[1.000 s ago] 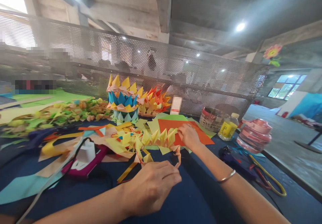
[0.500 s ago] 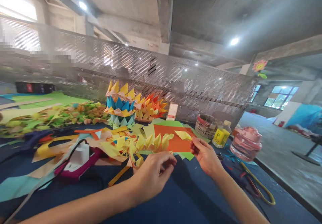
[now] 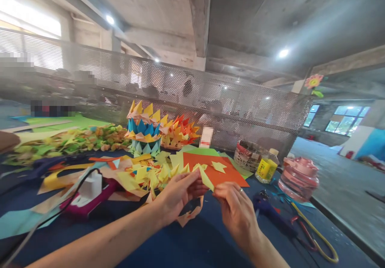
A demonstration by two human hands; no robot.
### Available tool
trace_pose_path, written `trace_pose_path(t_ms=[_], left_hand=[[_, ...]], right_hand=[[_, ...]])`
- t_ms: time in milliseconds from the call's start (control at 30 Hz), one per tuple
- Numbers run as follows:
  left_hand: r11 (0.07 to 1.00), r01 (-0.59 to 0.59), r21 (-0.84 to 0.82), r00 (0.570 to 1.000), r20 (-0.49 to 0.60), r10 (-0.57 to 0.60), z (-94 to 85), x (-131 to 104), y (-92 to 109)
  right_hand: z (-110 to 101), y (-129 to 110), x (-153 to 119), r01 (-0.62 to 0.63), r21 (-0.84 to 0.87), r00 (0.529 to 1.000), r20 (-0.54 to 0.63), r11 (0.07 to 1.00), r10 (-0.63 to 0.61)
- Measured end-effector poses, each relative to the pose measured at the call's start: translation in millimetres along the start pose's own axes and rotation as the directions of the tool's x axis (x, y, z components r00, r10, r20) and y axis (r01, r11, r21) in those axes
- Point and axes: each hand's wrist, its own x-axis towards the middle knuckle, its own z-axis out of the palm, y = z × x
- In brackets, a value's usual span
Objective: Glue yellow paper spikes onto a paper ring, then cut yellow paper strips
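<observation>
A pale yellow folded paper piece (image 3: 206, 178) spans the gap between my two hands. My left hand (image 3: 182, 193) pinches its left side, and my right hand (image 3: 237, 208) grips its lower right end. A strip with pinkish folded paper (image 3: 191, 216) hangs below my left hand. Behind the hands an orange sheet (image 3: 224, 177) lies on green paper, with a small yellow folded piece (image 3: 219, 166) on top. Many yellow folded points (image 3: 162, 173) are bunched left of the orange sheet.
Layered paper crowns (image 3: 144, 129) stand behind, beside a heap of green and yellow scraps (image 3: 81, 139). A power strip (image 3: 88, 199) with cables is at left. A woven basket (image 3: 247, 155), yellow-labelled bottle (image 3: 266, 167), pink jug (image 3: 298, 178) and glue gun (image 3: 275, 216) are at right.
The hands have come together around a yellow folded piece. A small yellow piece now rests on the orange sheet, and my right hand is no longer beside it. The view has shifted slightly.
</observation>
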Motion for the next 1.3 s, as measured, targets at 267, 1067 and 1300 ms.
trace_pose_path(t_ms=[267, 1067, 1300], left_hand=[[0.999, -0.011, -0.04, 0.989, 0.149, 0.017, -10.0, -4, -2], [0.919, 0.024, 0.394, 0.992, 0.102, -0.069, -18.2, -4, -3], [0.932, -0.018, 0.361, 0.992, 0.122, -0.028, -17.1, -1, 3]], right_hand=[[1, -3, 0, 0.286, -0.316, 0.956, 0.154, 0.905, -0.248], [-91, 92, -68, -0.332, -0.83, 0.541, 0.221, 0.447, 0.812], [-88, 83, -53, -0.418, -0.705, 0.663, 0.194, 0.573, 0.723]])
